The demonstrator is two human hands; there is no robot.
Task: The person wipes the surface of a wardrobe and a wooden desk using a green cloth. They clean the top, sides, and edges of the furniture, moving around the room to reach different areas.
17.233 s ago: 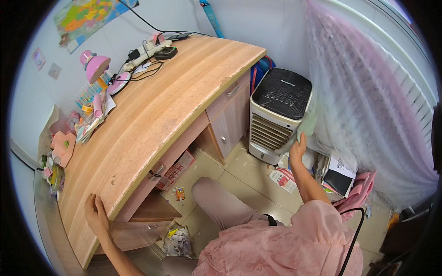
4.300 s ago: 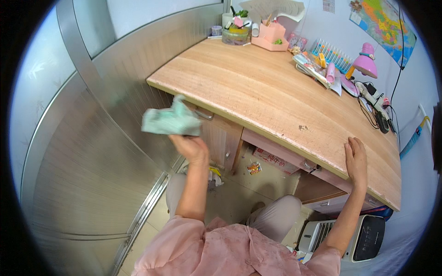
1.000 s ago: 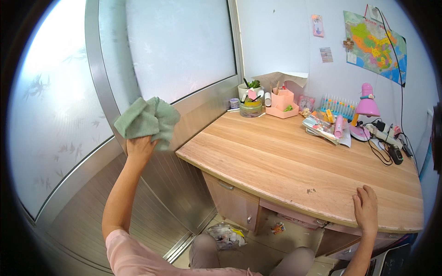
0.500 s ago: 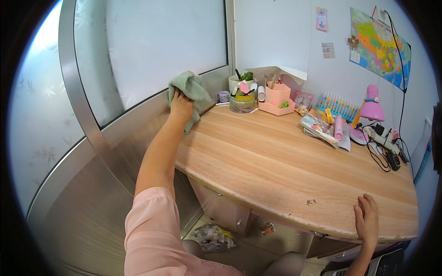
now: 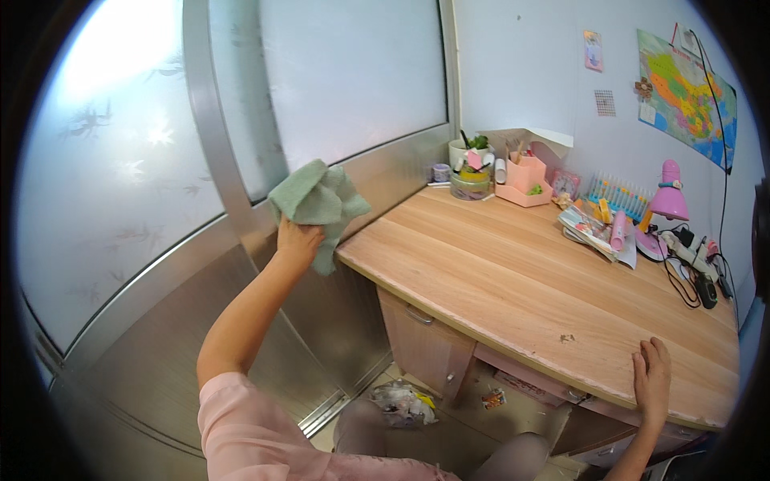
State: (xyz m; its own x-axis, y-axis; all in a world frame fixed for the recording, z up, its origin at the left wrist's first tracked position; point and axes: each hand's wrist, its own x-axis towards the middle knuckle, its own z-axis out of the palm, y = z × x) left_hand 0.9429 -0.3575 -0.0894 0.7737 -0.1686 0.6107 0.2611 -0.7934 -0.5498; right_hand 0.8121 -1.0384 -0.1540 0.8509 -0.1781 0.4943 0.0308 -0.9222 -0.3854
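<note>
A grey-green cloth (image 5: pixel 317 196) is bunched in my left hand (image 5: pixel 298 240), held against the metal frame (image 5: pixel 401 172) of the frosted glass partition (image 5: pixel 353 72). Its loose end hangs below my wrist, just left of the desk's corner. The cloth hides most of that hand's fingertips. On the near right part of the wooden desk (image 5: pixel 497 264) rests my right hand (image 5: pixel 653 381), with nothing in it and its fingers stretched out.
At the desk's back stand a glass jar (image 5: pixel 470 186), a pink organizer (image 5: pixel 525 183) and a pink lamp (image 5: pixel 670 192). Magazines (image 5: pixel 593 234) and tangled cables (image 5: pixel 686 280) lie at the right. A plastic bag (image 5: pixel 401 403) sits on the floor beneath. A map (image 5: pixel 690 92) hangs on the wall.
My left hand has slid the cloth along the metal frame, toward me and left, away from the desk's back corner. The view has turned left. My right hand stays on the desk.
</note>
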